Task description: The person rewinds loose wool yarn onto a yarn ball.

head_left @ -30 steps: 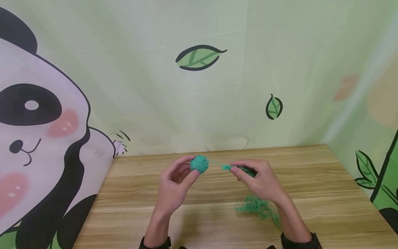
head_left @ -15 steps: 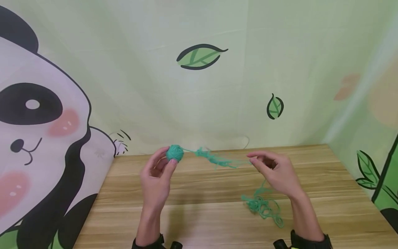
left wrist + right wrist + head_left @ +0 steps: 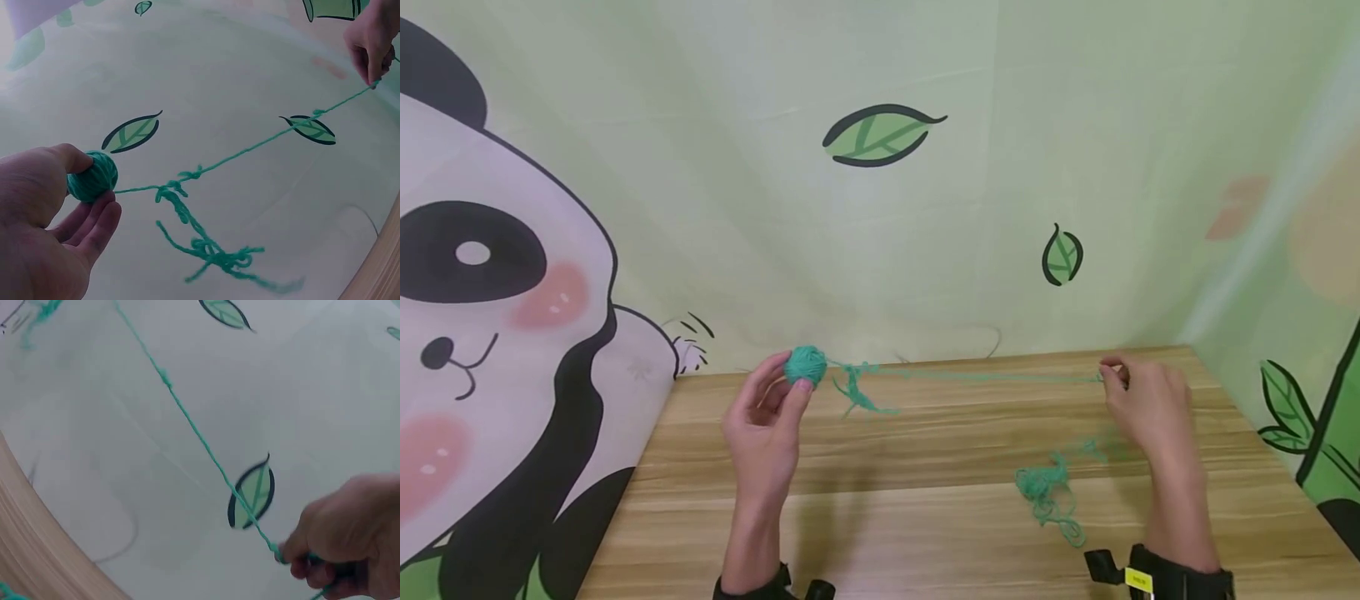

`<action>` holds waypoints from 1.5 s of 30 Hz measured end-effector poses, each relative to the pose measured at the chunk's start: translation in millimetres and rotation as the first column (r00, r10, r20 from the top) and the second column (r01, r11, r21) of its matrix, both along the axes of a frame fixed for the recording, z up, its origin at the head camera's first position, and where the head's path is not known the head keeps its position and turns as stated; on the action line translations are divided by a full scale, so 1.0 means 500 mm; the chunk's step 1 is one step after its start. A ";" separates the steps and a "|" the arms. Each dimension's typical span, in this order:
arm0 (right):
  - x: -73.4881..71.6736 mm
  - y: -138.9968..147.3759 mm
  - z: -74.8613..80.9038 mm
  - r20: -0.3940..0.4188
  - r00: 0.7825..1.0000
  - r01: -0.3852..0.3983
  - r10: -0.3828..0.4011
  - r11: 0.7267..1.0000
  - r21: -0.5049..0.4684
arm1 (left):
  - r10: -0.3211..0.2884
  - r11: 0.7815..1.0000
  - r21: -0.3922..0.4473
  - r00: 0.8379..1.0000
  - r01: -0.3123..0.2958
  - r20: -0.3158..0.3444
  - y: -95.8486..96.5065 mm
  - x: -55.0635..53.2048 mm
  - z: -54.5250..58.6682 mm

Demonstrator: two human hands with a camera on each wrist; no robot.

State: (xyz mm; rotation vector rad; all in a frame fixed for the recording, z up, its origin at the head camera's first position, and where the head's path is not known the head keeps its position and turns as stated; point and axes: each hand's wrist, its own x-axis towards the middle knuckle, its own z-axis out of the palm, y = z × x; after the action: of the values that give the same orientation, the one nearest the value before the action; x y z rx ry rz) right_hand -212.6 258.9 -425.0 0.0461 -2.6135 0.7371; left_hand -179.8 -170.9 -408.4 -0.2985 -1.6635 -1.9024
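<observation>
left hand [image 3: 765, 437] pinched the ball [image 3: 806, 367]; at its three o'clock, right hand [image 3: 1152, 407] pinched the strand [image 3: 247, 150], so it was taut.

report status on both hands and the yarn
Left hand holding yarn ball. Right hand pinching strand, taut between them. Snarl hanging from strand near ball. Loose yarn on tabletop.

L hand [image 3: 765, 437] well apart from R hand [image 3: 1152, 404], both mid-air w/ thumb-to-finger grips
</observation>
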 end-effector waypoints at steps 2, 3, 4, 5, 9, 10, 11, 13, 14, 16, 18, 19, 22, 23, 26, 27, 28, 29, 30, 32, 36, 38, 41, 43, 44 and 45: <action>0.001 0.025 -0.010 0.078 0.995 0.057 -0.059 0.998 0.024 | -0.004 1.000 -0.001 1.000 0.004 -0.003 -0.001 0.000 0.000; 0.001 0.038 -0.015 0.117 0.990 0.076 -0.079 0.997 0.033 | -0.012 1.000 -0.004 1.000 0.012 -0.006 -0.001 0.001 -0.001; 0.000 0.050 -0.022 0.157 0.983 0.090 -0.095 0.995 0.038 | -0.024 1.000 -0.012 1.000 0.024 -0.011 -0.001 0.001 -0.001; -0.001 0.061 -0.028 0.196 0.975 0.100 -0.108 0.994 0.047 | -0.039 0.999 -0.022 0.999 0.039 -0.016 0.000 0.002 -0.002; -0.008 0.093 -0.050 0.355 0.930 0.063 -0.090 0.994 0.086 | -0.144 0.987 -0.084 0.988 0.140 -0.048 0.007 0.005 -0.004; -0.010 0.097 -0.055 0.402 0.913 0.048 -0.076 0.996 0.081 | -0.173 0.981 -0.102 0.983 0.167 -0.055 0.011 0.006 -0.005; -0.011 0.099 -0.058 0.445 0.894 0.029 -0.058 0.997 0.073 | -0.200 0.974 -0.118 0.978 0.192 -0.058 0.014 0.006 -0.005; -0.015 0.099 -0.063 0.512 0.859 -0.017 -0.019 0.998 0.065 | -0.253 0.960 -0.142 0.965 0.241 -0.068 0.022 0.007 -0.006; -0.018 0.095 -0.064 0.538 0.843 -0.041 0.003 0.997 0.060 | -0.275 0.953 -0.151 0.959 0.262 -0.069 0.026 0.008 -0.007; -0.023 0.079 -0.066 0.544 0.837 -0.102 0.056 0.993 0.054 | -0.308 0.941 -0.172 0.949 0.293 -0.069 0.033 0.009 -0.008; -0.031 0.050 -0.065 0.498 0.857 -0.176 0.133 0.984 0.041 | -0.332 0.931 -0.188 0.941 0.314 -0.068 0.040 0.010 -0.010; -0.035 0.030 -0.065 0.454 0.873 -0.214 0.179 0.976 0.027 | -0.340 0.927 -0.193 0.938 0.323 -0.065 0.043 0.011 -0.011; -0.041 -0.049 -0.061 0.280 0.894 -0.342 0.351 0.936 -0.080 | -0.360 0.916 -0.208 0.931 0.342 -0.055 0.051 0.013 -0.014; -0.040 -0.081 -0.057 0.217 0.884 -0.395 0.414 0.910 -0.124 | -0.367 0.913 -0.211 0.929 0.349 -0.053 0.054 0.013 -0.014; -0.028 -0.178 -0.045 0.061 0.803 -0.565 0.593 0.790 -0.239 | -0.392 0.903 -0.214 0.918 0.373 -0.055 0.062 0.015 -0.015; -0.022 -0.208 -0.041 0.026 0.764 -0.615 0.645 0.739 -0.274 | -0.403 0.898 -0.216 0.913 0.383 -0.059 0.065 0.015 -0.014; -0.015 -0.235 -0.037 0.002 0.726 -0.655 0.687 0.693 -0.300 | -0.416 0.893 -0.215 0.907 0.394 -0.064 0.067 0.016 -0.014; -0.007 -0.258 -0.035 -0.014 0.696 -0.684 0.717 0.658 -0.315 | -0.429 0.888 -0.213 0.901 0.407 -0.068 0.070 0.016 -0.014; 0.000 -0.277 -0.034 -0.026 0.673 -0.705 0.739 0.631 -0.324 | -0.441 0.883 -0.214 0.894 0.418 -0.072 0.073 0.016 -0.013; 0.012 -0.304 -0.033 -0.044 0.640 -0.731 0.767 0.590 -0.342 | -0.463 0.872 -0.216 0.883 0.438 -0.079 0.077 0.016 -0.012; 0.027 -0.322 -0.029 -0.086 0.631 -0.745 0.771 0.572 -0.343 | -0.465 0.871 -0.220 0.882 0.440 -0.075 0.078 0.015 -0.012; 0.037 -0.319 -0.013 -0.113 0.635 -0.747 0.764 0.570 -0.342 | -0.442 0.882 -0.213 0.894 0.420 -0.067 0.073 0.013 -0.013; 0.045 -0.305 0.014 -0.139 0.656 -0.734 0.741 0.585 -0.344 | -0.372 0.916 -0.187 0.926 0.356 -0.059 0.057 0.009 -0.013; 0.045 -0.289 0.023 -0.127 0.690 -0.701 0.713 0.614 -0.363 | -0.303 0.944 -0.153 0.951 0.292 -0.058 0.044 0.007 -0.011; 0.040 -0.279 0.020 -0.117 0.707 -0.681 0.697 0.628 -0.376 | -0.257 0.960 -0.133 0.965 0.248 -0.059 0.037 0.005 -0.011; 0.034 -0.268 0.016 -0.110 0.728 -0.659 0.677 0.647 -0.383 | -0.210 0.973 -0.111 0.976 0.203 -0.055 0.030 0.004 -0.010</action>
State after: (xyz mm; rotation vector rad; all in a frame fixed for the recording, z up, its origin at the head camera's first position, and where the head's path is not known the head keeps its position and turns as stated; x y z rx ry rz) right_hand -195.8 124.9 -417.1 0.9379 -2.3914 1.5261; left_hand -177.7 -155.7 -413.3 -0.5921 -1.7488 -1.9324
